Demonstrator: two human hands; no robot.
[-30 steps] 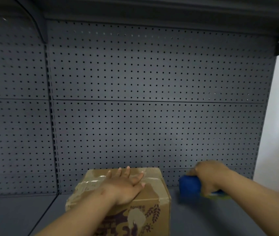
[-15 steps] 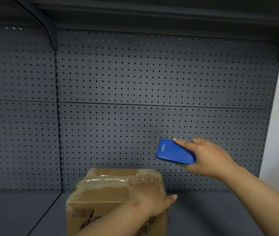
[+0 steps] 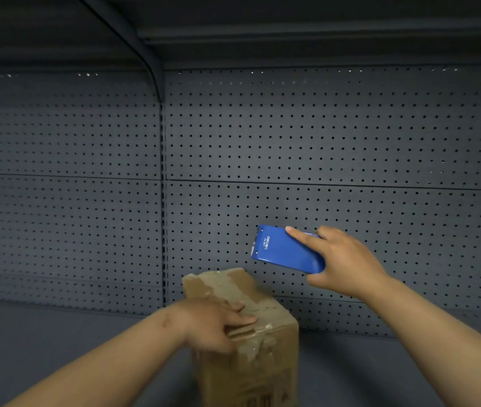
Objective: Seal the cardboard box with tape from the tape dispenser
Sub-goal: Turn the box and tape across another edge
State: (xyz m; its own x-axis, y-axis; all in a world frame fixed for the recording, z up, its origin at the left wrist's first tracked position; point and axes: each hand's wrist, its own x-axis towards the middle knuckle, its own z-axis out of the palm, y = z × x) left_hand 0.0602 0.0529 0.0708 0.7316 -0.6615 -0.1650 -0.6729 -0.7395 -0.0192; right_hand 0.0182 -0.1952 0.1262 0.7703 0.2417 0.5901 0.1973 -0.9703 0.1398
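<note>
A brown cardboard box (image 3: 227,286) stands on the dark shelf, low in the middle of the view, turned with one corner toward me. Clear tape glistens on its top. My left hand (image 3: 212,324) lies on the near left part of the box top, fingers wrapped over the edge. The blue tape dispenser (image 3: 283,251) hangs in the air above and to the right of the box, its toothed end pointing left. My right hand (image 3: 342,259) grips it from the right, index finger stretched along its top.
A grey pegboard wall (image 3: 321,148) closes the back. The dark shelf floor (image 3: 42,333) stretches left and right of the box. A shelf underside (image 3: 292,24) and a curved bracket (image 3: 145,60) hang overhead.
My right hand lifted the dispenser off the shelf and now holds it above the box. My left hand slid to the near left edge, and the box has turned corner-on.
</note>
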